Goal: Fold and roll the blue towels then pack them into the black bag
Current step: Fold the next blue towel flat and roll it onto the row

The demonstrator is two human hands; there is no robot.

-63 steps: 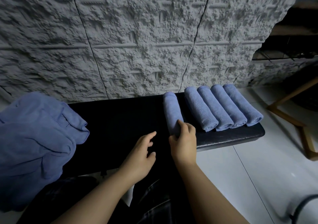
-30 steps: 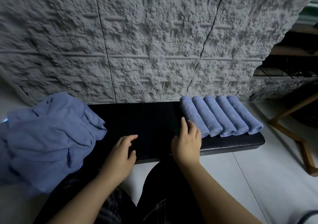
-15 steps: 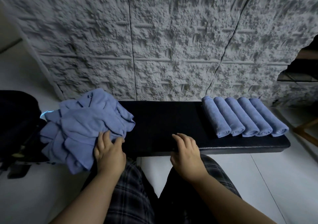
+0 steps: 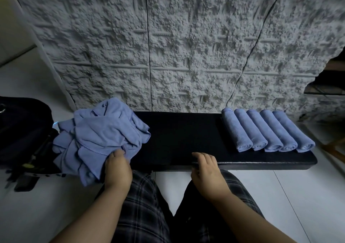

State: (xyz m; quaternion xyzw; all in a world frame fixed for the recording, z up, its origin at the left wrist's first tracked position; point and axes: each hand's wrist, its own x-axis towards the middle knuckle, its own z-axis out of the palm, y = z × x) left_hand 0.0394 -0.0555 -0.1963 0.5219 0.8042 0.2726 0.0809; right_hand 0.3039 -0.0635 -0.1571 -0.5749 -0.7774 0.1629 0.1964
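Five rolled blue towels (image 4: 265,130) lie side by side, touching one another, at the right end of the black padded worktop (image 4: 179,136) in front of you, their spiral ends facing the near edge. One loose heap of unrolled blue towels (image 4: 97,132) sits at the left end of the same worktop, spilling over its near and left edges; how many towels make up the heap cannot be counted from the folds. Your two bare hands are in view. Your left hand (image 4: 116,170) has its grip closed on the near edge of the heap, fingers curled into the cloth with the fingertips buried in the folds. Your right hand (image 4: 207,170) rests on the near edge of the worktop, near its middle, fingers loosely bent over the padded rim and holding nothing; it is well apart from the rolled towels. One black bag (image 4: 22,128) stands on the floor at the far left, just beside the heap, partly cut off by the frame edge. Behind the worktop rises one rough, grey textured wall (image 4: 168,46), divided by two dark seams. Your legs, in dark plaid trousers (image 4: 141,211), show below the hands above a pale tiled floor (image 4: 291,196).
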